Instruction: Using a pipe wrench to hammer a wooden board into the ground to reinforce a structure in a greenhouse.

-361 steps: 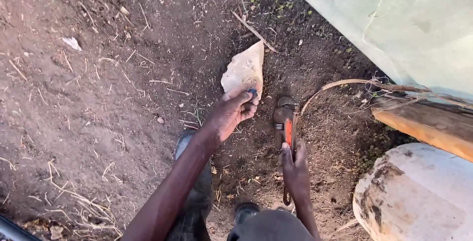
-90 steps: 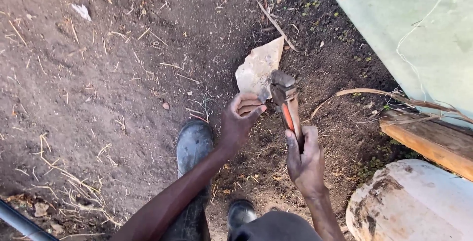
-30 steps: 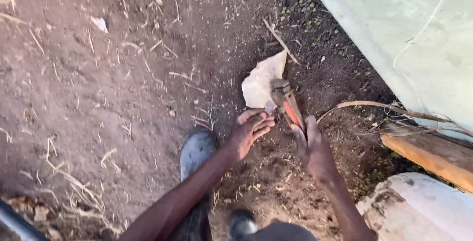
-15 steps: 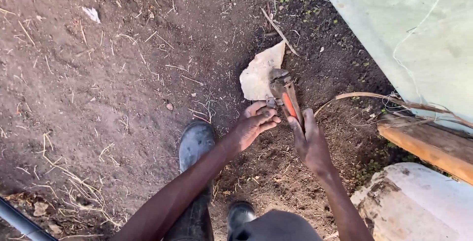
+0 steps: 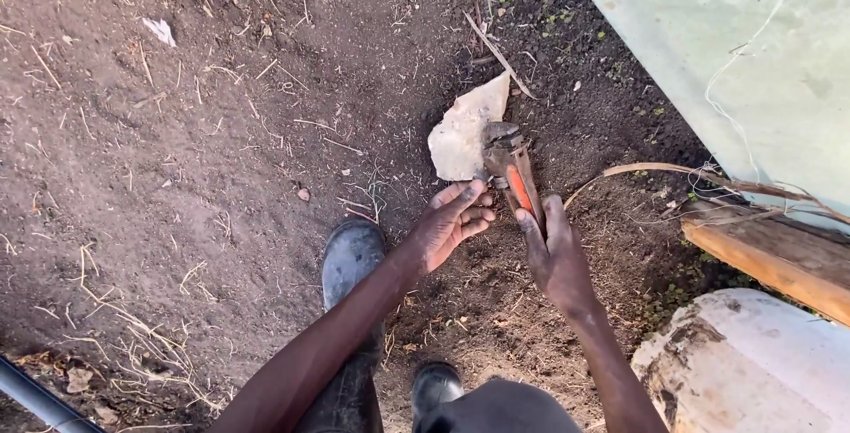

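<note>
While your right hand (image 5: pixel 556 260) grips the rusty pipe wrench (image 5: pixel 513 173) by its orange handle, your left hand (image 5: pixel 452 223) lies open, fingertips at its jaw, beside the pale flat stone (image 5: pixel 462 132) on dark, straw-littered soil (image 5: pixel 177 158).

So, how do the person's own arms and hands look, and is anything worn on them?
Both arms are bare as far as the picture shows: no sleeves, gloves, watch or rings can be seen. The left hand and the right hand are dusted with soil. Lower down, the person wears dark rubber boots.
</note>
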